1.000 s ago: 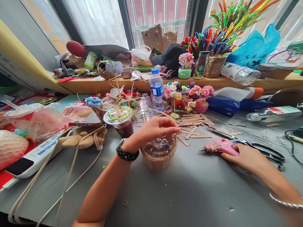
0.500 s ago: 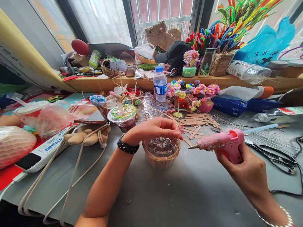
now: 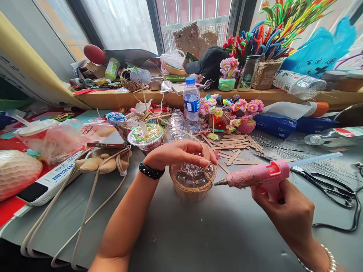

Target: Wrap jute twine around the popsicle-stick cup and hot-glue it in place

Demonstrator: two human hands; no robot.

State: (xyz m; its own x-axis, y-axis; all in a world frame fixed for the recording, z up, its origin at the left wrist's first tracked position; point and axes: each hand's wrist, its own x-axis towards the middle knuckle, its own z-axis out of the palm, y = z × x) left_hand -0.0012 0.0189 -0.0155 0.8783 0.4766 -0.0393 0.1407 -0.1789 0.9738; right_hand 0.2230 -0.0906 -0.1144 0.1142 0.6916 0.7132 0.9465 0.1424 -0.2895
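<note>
Below a window (image 3: 195,15) at the top, a gray counter (image 3: 181,238) spreads across the lower frame. At center, the left hand (image 3: 188,155) pinches twine (image 3: 195,188) ringing a stick-clad plastic container (image 3: 193,195); lower right, the right hand (image 3: 289,206) grips a pink glue gun (image 3: 255,176), nozzle just beside the twine.

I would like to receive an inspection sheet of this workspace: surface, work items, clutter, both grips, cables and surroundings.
Surface: grey table, few small specks in front.
Work items: pink glue gun, nozzle at the twine around the container; contact unclear.
Clutter: wooden sticks, black-handled scissors, lidded cup, phone.
Left grip: over the container, seemingly pinching twine; partly hidden.
Right grip: closed around the glue gun's handle.
Cables: black cable, right side; lies on the table.
Surroundings: window behind a crowded ledge.
</note>
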